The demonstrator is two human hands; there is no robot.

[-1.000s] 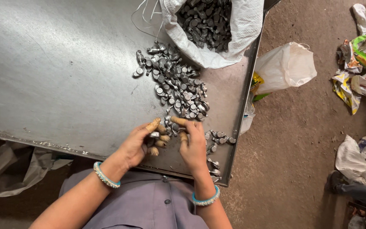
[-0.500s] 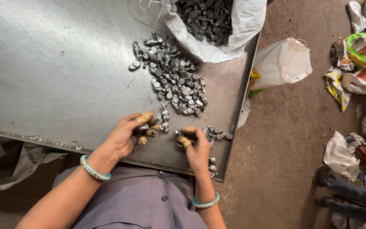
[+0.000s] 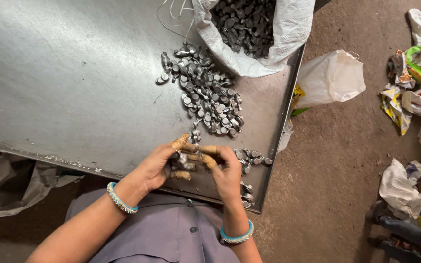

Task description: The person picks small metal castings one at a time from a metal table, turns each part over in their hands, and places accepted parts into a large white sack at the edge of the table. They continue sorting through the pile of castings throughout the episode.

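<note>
My left hand point(image 3: 158, 165) and my right hand point(image 3: 226, 171) meet over the near edge of a grey metal table point(image 3: 64, 87). Tan finger guards cover several fingertips. Both hands pinch small grey metal parts point(image 3: 187, 159) held between them. A loose heap of the same metal parts point(image 3: 205, 95) spreads on the table just beyond my hands. A few more parts point(image 3: 252, 157) lie to the right of my right hand. Each wrist wears a turquoise beaded bangle.
An open white woven sack point(image 3: 254, 29) full of metal parts rests at the table's far right. A white plastic bag point(image 3: 330, 78) hangs off the right edge. Crumpled wrappers and bags point(image 3: 415, 83) litter the brown floor. A grey bag point(image 3: 10, 185) sits below left.
My hands have drawn closer together near the table's front edge, and the view has shifted slightly. The pile and sack stay where they were.
</note>
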